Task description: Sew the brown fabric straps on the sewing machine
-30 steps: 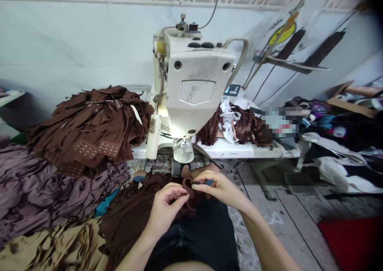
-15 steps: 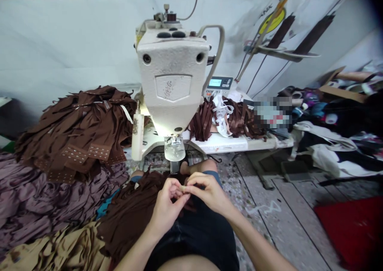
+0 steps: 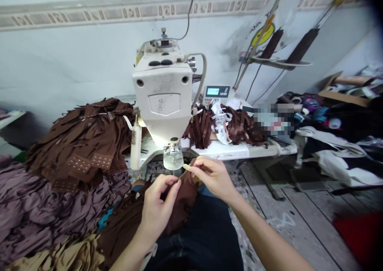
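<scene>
Workshop sewing machine [image 3: 163, 99] bears an unreadable badge [image 3: 164, 104]; left hand [image 3: 158, 201] pinches brown fabric [image 3: 185, 197], right hand [image 3: 212, 178] a cream strip [image 3: 187, 167].

two bare hands, one left hand [image 3: 157, 203] and one right hand [image 3: 213, 178], with one pale strip [image 3: 187, 167] at the right hand's fingers [image 3: 199, 164] and one dark brown cloth [image 3: 183, 201] between the hands. one sewing machine [image 3: 163, 91], one clear guard [image 3: 172, 157], one control panel [image 3: 217, 92], one white cylinder [image 3: 135, 153]. two dark brown strips [image 3: 303, 46] on the wall. three big heaps of cloth — one brown heap [image 3: 86, 143], one mauve heap [image 3: 38, 211], one tan heap [image 3: 80, 255] — and two bundles of brown strips [image 3: 242, 127] on the counter [image 3: 218, 153]. one red cloth [image 3: 362, 235] on the floor.
</scene>
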Demonstrator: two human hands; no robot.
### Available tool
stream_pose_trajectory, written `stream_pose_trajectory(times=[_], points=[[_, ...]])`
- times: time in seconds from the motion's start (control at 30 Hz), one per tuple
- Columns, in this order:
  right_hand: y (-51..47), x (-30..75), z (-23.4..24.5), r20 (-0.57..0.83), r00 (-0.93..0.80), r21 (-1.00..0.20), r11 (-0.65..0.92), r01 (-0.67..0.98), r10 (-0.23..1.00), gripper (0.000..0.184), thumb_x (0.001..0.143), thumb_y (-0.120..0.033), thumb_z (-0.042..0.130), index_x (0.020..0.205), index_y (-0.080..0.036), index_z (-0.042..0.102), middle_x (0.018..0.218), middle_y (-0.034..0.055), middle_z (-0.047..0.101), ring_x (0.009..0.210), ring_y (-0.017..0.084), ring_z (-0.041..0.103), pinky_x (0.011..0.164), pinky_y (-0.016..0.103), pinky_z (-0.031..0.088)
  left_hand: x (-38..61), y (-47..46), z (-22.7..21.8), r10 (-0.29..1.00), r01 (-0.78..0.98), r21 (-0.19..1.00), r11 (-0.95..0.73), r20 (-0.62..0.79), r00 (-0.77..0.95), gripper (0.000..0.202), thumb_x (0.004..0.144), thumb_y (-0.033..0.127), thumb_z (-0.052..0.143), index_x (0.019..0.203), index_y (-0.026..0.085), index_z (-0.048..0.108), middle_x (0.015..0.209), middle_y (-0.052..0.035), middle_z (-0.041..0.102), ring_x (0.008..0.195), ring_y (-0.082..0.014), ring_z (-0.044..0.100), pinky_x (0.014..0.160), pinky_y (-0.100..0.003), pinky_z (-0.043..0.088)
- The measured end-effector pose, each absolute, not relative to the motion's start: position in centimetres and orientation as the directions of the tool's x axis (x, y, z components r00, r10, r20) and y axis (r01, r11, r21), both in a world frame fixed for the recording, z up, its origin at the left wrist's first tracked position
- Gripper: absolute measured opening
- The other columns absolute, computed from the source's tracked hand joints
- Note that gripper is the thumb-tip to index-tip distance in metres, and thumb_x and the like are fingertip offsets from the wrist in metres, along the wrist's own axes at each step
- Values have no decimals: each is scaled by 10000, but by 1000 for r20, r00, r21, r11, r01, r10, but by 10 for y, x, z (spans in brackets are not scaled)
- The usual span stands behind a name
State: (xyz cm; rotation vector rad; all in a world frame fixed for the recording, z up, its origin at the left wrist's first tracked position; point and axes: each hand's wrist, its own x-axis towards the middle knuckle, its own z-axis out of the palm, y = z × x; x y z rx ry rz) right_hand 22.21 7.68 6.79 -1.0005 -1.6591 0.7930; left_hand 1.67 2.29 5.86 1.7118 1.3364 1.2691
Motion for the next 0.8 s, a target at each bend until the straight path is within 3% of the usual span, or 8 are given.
stream_pose_trajectory(times=[0.07,0.13,0.2,0.27,0.5,0.6,0.7,0.8], points=[[87,213,73,563,-165,-747,584,317,810,255,1046,-314,700,813,-215,671,820,35,719,728,179,663,695,299,525,11,34,71,824,556,665,-500,563,67,117,1034,247,667,1086,212,765,1040,-63,750,899,-175,736,811,-281,628],[98,205,73,656,-201,-631,675,383,727,232,1073,-257,647,850,-214,691,872,56,732,809,199,683,755,321,545,7,42,77,670,689,389,-612,717,192,187,1021,165,672,1175,219,763,1162,-93,757,1003,-207,730,886,-331,641],[108,200,70,705,-252,-529,729,434,662,252,1093,-222,601,865,-210,710,898,69,735,844,208,687,784,338,557,5,47,78,557,733,164,-661,762,331,275,1003,125,689,1262,201,742,1219,-106,779,1082,-246,722,946,-377,644],[115,200,68,722,-296,-464,755,464,626,271,1099,-203,584,866,-205,722,911,75,728,852,211,681,799,349,565,3,50,77,507,726,53,-685,751,424,336,999,120,694,1331,166,711,1214,-110,801,1124,-271,719,982,-403,646],[109,211,76,678,-454,-417,811,411,579,197,1077,-212,637,932,-197,771,1006,84,694,872,198,659,779,333,569,-1,55,63,465,691,36,-722,766,445,341,983,83,683,1323,114,700,1209,-136,799,1179,-280,727,1012,-404,651],[101,215,74,660,-456,-443,799,406,597,150,1067,-230,654,1097,-224,801,1109,100,700,934,216,659,755,332,572,-3,54,55,474,693,74,-717,781,407,344,965,79,693,1307,114,707,1268,-170,761,1229,-299,708,1031,-424,646],[94,218,66,644,-420,-469,764,444,639,239,1062,-247,669,1267,-276,787,1232,113,690,1047,249,659,748,341,578,-6,52,53,515,673,141,-726,760,396,386,967,140,705,1353,136,696,1422,-206,678,1321,-326,656,1068,-468,630],[88,215,58,641,-369,-486,727,484,674,308,1085,-239,621,1354,-294,761,1311,126,670,1138,274,652,791,367,596,-6,52,56,520,645,140,-751,726,449,389,962,170,714,1351,155,702,1405,-162,711,1316,-338,642,1091,-502,618]])
